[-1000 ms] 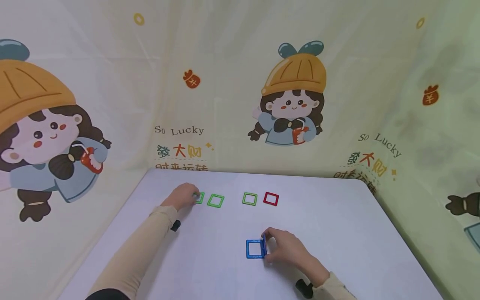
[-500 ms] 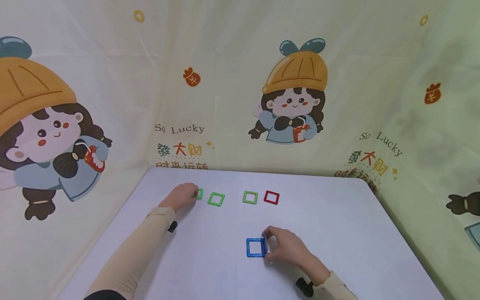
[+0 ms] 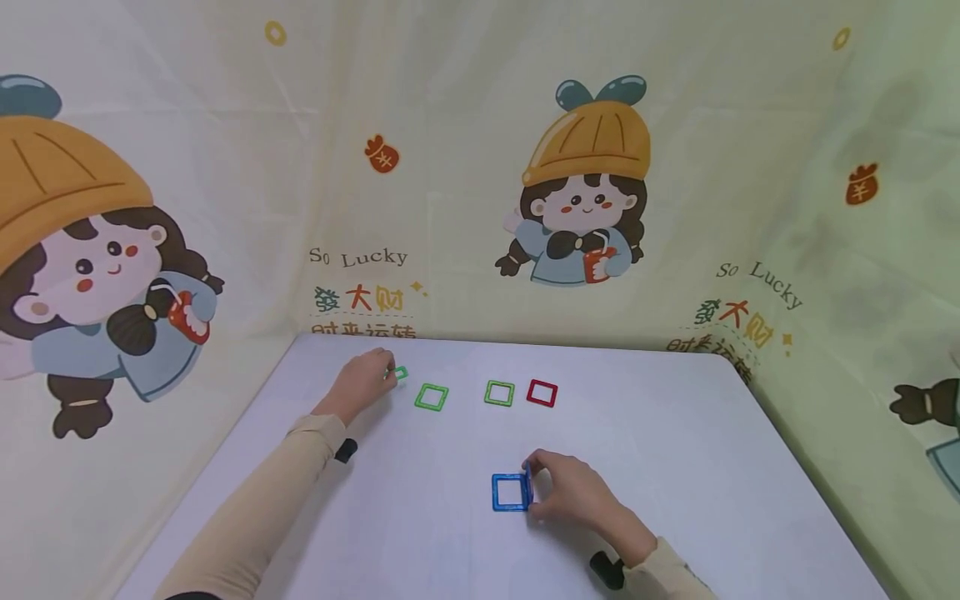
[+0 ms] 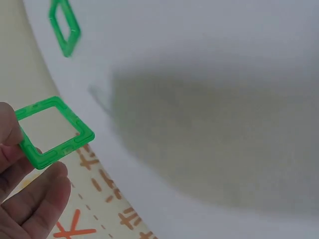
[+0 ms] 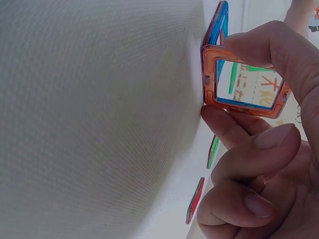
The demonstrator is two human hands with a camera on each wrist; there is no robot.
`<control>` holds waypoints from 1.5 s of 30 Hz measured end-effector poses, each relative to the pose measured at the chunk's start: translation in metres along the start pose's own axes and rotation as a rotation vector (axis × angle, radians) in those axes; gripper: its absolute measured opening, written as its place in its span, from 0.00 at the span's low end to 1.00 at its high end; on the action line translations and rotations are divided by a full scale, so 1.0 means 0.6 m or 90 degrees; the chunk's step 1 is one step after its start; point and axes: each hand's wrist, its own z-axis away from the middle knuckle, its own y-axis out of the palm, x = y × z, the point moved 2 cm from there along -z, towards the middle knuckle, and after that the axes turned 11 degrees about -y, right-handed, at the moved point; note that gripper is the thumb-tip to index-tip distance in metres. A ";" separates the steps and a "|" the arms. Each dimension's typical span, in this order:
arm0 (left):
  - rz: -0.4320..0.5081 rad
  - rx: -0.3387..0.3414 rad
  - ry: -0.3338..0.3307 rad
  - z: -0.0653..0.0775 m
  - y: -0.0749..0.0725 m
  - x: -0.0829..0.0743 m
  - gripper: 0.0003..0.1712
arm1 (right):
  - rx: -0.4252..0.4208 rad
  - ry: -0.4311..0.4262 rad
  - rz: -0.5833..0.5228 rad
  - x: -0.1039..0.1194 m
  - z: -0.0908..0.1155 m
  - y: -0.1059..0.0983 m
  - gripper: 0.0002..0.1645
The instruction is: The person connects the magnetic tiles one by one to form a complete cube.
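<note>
My left hand point(image 3: 362, 385) pinches a green square magnetic tile point(image 4: 66, 148), an open frame, raised off the table at the far left. My right hand point(image 3: 577, 493) holds another square magnetic tile point(image 5: 210, 82) upright between thumb and fingers. That one looks blue in the head view but orange on the side facing the right wrist camera. It stands along the right edge of a blue square tile point(image 3: 495, 493) lying flat near the table's middle. Whether the two edges touch is hidden by the fingers in part.
Two green square tiles point(image 3: 420, 396) and a red square tile point(image 3: 530, 392) lie flat in a loose row toward the back of the white table point(image 3: 637, 450). A cartoon-printed cloth point(image 3: 465, 225) hangs behind and at both sides.
My left hand has lifted the green tile off the table and tilted it, moving slightly up and back. The right hand keeps holding the upright tile in the same place.
</note>
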 end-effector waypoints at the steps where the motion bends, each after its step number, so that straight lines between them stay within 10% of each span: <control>1: 0.013 0.000 -0.002 0.001 -0.003 -0.005 0.04 | 0.000 0.001 0.000 0.000 0.000 0.000 0.32; 21: 0.160 0.094 0.024 0.051 -0.001 -0.175 0.07 | 0.001 0.010 -0.012 0.000 0.001 0.001 0.34; 45: 0.176 0.113 0.086 0.111 0.043 -0.242 0.09 | 0.007 0.025 -0.014 0.000 0.001 0.003 0.36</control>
